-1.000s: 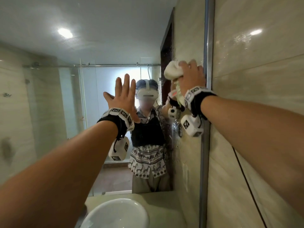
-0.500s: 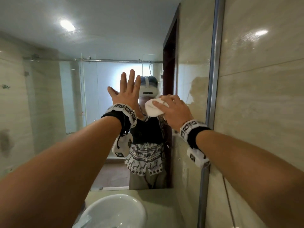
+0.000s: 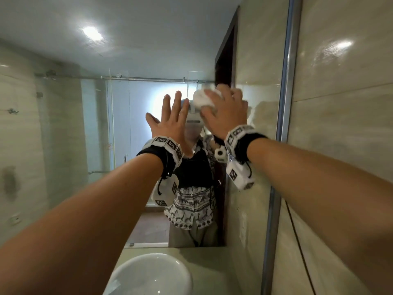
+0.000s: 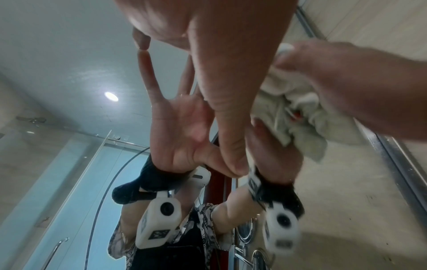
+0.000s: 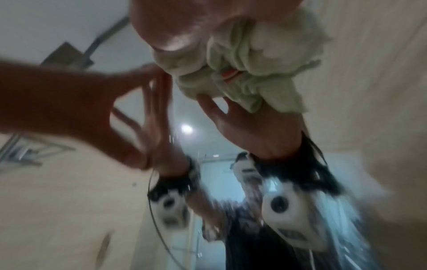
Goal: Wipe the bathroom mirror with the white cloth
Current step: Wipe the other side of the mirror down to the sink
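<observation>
We are pressing the white cloth (image 3: 203, 99) against the mirror (image 3: 63, 128) with our right hand (image 3: 226, 112), up near the right edge beside the metal frame (image 3: 285, 99). The fingers (image 3: 214, 95) are curling over the bunched cloth and gripping it against the glass; the right wrist view is showing loose folds hanging below the palm. Our left hand (image 3: 170, 122) is lying flat on the mirror just beside the right one, fingers straight and spread, holding nothing.

We are judging that the bracing palm is the main risk: skin on glass is likely leaving prints on the area we are meant to be cleaning, so that patch will need another pass. The cloth is balled up, so only a small part is meeting the glass, and streaks could stay behind. The dangling folds could also slip out of our grip and drop toward the basin (image 3: 148, 275) on the tabletop (image 3: 212, 269) below.
</observation>
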A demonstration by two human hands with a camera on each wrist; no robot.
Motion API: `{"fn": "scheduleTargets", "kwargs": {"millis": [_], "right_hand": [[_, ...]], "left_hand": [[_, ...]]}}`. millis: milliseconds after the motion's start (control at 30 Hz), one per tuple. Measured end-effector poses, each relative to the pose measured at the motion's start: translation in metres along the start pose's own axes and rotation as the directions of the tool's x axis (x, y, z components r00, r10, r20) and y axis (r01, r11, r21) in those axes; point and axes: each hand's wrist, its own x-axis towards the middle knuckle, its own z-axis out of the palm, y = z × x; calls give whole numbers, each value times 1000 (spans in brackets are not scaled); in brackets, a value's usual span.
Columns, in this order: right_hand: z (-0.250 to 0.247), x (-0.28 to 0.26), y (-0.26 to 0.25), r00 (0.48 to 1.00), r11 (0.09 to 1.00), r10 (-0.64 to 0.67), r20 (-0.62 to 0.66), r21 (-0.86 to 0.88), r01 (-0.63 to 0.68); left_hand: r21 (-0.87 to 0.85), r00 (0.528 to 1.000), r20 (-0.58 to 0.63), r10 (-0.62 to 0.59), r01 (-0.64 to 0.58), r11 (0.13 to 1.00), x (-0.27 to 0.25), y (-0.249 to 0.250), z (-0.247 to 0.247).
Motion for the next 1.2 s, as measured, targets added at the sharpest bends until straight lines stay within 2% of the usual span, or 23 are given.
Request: {"fn": "scheduleTargets", "kwargs": {"millis": [167,267,367,400,433,467,533,567,667,767,900,967,1033,1133,1200], "right_hand": [[23,-80,27,967,972,-228,117,-37,233],[17,-106,59,897,903,-384,216,-116,414],[1,-110,78,825,861,-397,403,-149,487],[-7,-104,79,819,868,-362,445,-161,471],[-17,-95,78,840,890,-310,446,-174,421],[-28,-85,75,881,925,-244,405,-177,337],[-52,-58,72,965,982,-75,250,-147,115],[-63,-41,72,987,992,0,162,-122,20],[-89,6,77,987,986,159,-15,-40,-159],[-100,39,81,967,970,234,-97,-37,-239],[-95,72,82,927,948,307,-216,-16,-318],[-91,90,83,909,931,357,-215,5,-365],[-88,104,78,907,916,391,-153,-27,-400],[-71,109,61,918,925,378,-115,10,-380],[-54,97,52,947,957,287,-147,-2,-290]], "left_hand": [[-9,1000,11,4,-4,1000,-1,1,0],[-14,1000,13,9,-9,1000,-3,2,-1],[-23,999,19,32,-32,999,-4,9,-3],[-29,999,10,48,-47,998,-3,13,-6],[-37,998,0,63,-63,997,0,17,-8],[-50,997,-9,74,-74,996,4,21,-12],[-59,997,-11,75,-75,995,10,28,-21],[-51,998,-10,68,-68,996,13,31,-28],[-60,998,-16,55,-56,997,21,37,-47],[-71,999,-33,28,-30,997,37,31,-55],[1,1000,7,-1,1,1000,58,19,-41],[32,1000,-15,2,-2,999,64,17,-34],[40,999,-40,14,-13,999,67,16,-31],[51,998,-63,6,-3,999,69,15,-28],[59,998,-63,-3,6,998,70,17,-26]]}}
